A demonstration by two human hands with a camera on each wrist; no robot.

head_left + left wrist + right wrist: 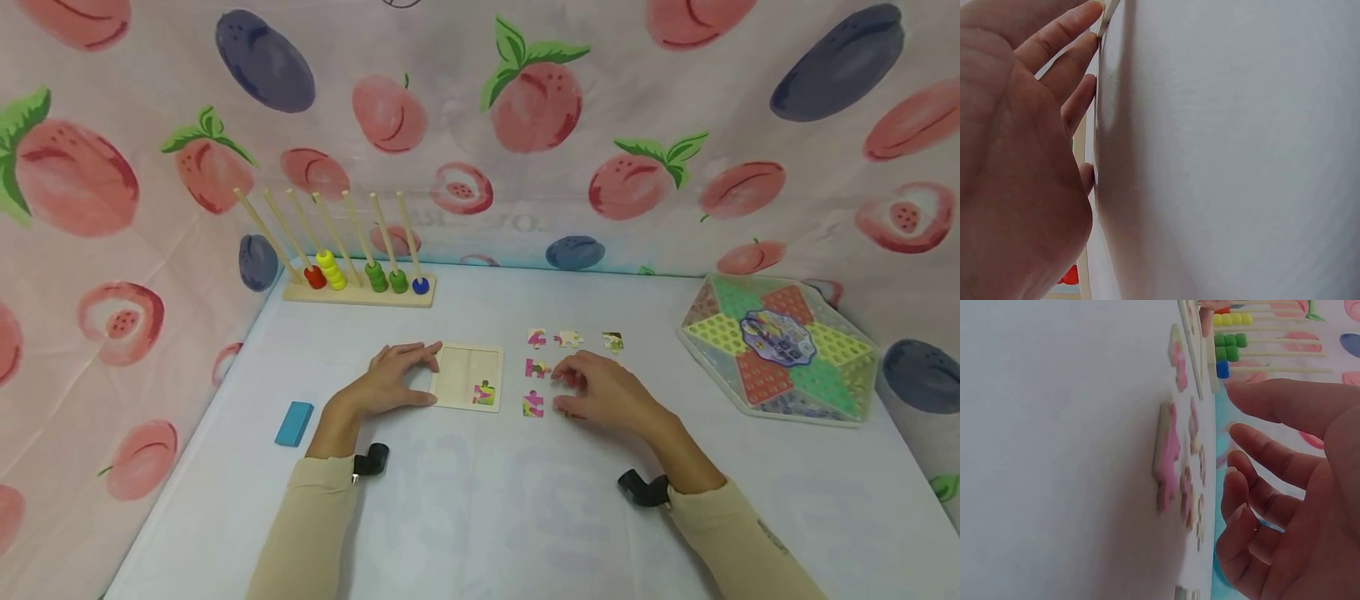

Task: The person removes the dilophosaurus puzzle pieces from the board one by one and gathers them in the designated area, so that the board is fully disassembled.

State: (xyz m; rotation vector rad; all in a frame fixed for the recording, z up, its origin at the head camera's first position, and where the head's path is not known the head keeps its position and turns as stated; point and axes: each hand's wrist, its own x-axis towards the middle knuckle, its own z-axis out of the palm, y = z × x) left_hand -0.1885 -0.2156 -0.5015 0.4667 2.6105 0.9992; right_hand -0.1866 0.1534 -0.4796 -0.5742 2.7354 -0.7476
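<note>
A shallow wooden puzzle tray (457,367) lies mid-table, with one jigsaw piece (484,392) in its lower right corner. At the tray's left side is my left hand (390,379), thumb and fingers spread and touching the edge. My right hand (603,392) hovers over the loose pieces, its fingers loosely bent. Nothing shows between thumb and fingers in the right wrist view. Beside it lie a pink piece (533,405) and another pink piece (536,368). One more piece (573,414) is partly hidden under this hand. Farther back sits a pale yellow piece (568,339).
A bead-counting rack (360,296) with upright rods stands at the back left. A blue block (294,423) lies left of my left arm. On the right is a hexagonal box (780,350) with coloured sections. A fruit-print cloth (525,208) hangs behind the table.
</note>
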